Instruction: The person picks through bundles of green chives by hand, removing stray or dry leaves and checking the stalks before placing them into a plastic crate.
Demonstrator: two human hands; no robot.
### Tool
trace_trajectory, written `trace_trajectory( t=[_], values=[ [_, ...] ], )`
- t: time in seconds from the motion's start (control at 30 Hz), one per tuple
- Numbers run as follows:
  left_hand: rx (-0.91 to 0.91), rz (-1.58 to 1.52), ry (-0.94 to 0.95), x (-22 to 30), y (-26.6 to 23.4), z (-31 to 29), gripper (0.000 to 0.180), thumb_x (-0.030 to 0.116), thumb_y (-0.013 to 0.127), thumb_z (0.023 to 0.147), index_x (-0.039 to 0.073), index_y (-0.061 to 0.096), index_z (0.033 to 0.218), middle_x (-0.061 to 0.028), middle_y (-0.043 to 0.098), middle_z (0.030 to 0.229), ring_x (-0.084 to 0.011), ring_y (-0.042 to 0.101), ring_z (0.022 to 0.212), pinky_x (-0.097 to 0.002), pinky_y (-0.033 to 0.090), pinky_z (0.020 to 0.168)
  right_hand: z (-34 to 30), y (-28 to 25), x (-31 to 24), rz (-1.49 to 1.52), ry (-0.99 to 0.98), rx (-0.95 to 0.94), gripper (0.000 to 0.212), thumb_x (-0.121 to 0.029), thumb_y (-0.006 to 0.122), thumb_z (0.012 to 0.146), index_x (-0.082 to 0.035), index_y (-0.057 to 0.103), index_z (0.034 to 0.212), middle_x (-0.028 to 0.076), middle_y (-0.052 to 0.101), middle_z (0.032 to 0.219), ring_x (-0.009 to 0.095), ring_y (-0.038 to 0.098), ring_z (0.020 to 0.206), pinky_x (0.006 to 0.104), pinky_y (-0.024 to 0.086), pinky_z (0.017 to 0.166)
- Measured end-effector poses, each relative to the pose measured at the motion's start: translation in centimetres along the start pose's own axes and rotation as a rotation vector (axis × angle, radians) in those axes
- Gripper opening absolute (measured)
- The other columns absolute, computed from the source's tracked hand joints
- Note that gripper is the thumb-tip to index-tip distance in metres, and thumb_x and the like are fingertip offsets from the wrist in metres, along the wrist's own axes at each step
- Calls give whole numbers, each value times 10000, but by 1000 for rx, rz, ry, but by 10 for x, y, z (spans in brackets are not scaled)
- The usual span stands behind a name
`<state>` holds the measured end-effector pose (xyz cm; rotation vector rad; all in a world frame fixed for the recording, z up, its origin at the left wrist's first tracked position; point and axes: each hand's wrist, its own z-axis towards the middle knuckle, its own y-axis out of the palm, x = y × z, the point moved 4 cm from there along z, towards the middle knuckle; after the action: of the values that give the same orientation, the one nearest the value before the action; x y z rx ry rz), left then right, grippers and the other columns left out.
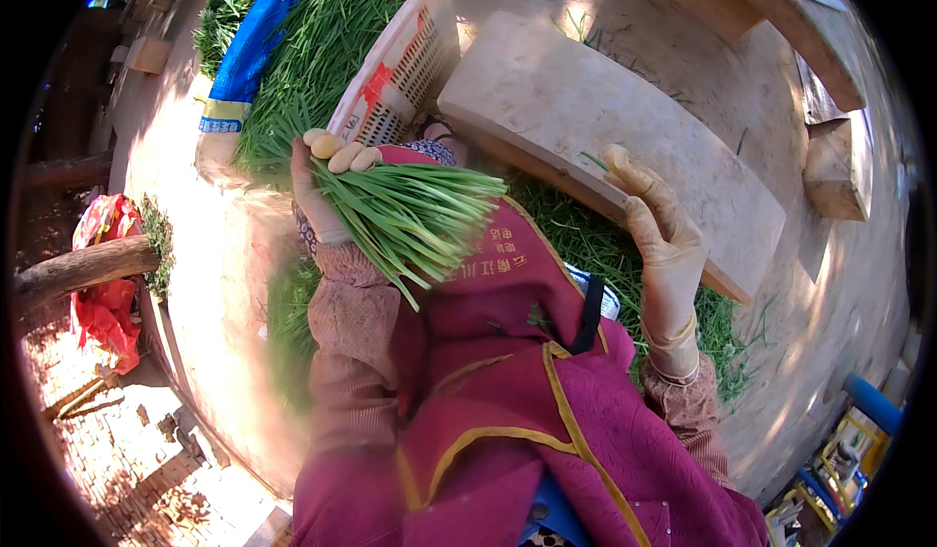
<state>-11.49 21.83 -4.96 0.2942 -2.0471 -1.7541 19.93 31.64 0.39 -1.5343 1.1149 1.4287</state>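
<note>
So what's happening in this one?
A person in a magenta apron with yellow trim and tan rubber gloves is handling greens. The left hand grips a bunch of long thin green stalks. The right hand pinches a single green stalk over a pale wooden chopping board. More loose green stalks fill a white plastic mesh basket on the left.

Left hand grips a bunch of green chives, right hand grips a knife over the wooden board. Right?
Not quite. The head view shows the right hand empty, no knife, its fingers pinching one green blade over the wooden board. The left hand does grip the bunch of green chives.
</note>
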Motion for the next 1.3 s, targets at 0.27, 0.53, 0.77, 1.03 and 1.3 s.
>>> trace_trajectory(
  t=[0.27,0.53,0.77,1.03,1.3],
  values=[
    [-367,-13,-99,-29,46,26,278,336,419,1010,157,493,811,112,417,604,-66,403,546,-274,366,655,-73,75,15,-263,-453,-1023,228,-161,664,866,-161,729,1085,26,704,917,213,631,818,346,482,773],
    [-584,-34,-204,-34,50,26,308,348,385,1026,149,504,823,94,474,580,-82,441,546,-283,372,666,-21,7,32,179,282,-151,366,-103,647,870,-41,641,1231,113,709,1057,135,650,965,287,492,902],
    [-697,50,-216,-50,58,21,305,349,381,1030,152,510,836,99,493,555,-75,454,535,-265,373,649,-20,38,24,-201,47,-392,358,-135,703,844,-55,675,1192,111,719,959,133,671,885,286,524,826],
    [-998,6,-164,-39,57,18,308,327,341,1046,90,503,935,29,649,677,-83,610,593,-263,463,674,-15,-14,78,24,408,-122,189,-74,580,952,55,696,1027,71,726,886,93,647,732,216,519,722],
    [-1028,-51,-233,-53,50,14,301,357,333,1042,118,496,958,97,583,554,-62,532,482,-228,404,610,-6,15,42,165,340,-421,305,-67,550,950,43,620,1226,97,693,1110,119,631,995,247,462,934]
  ],
)
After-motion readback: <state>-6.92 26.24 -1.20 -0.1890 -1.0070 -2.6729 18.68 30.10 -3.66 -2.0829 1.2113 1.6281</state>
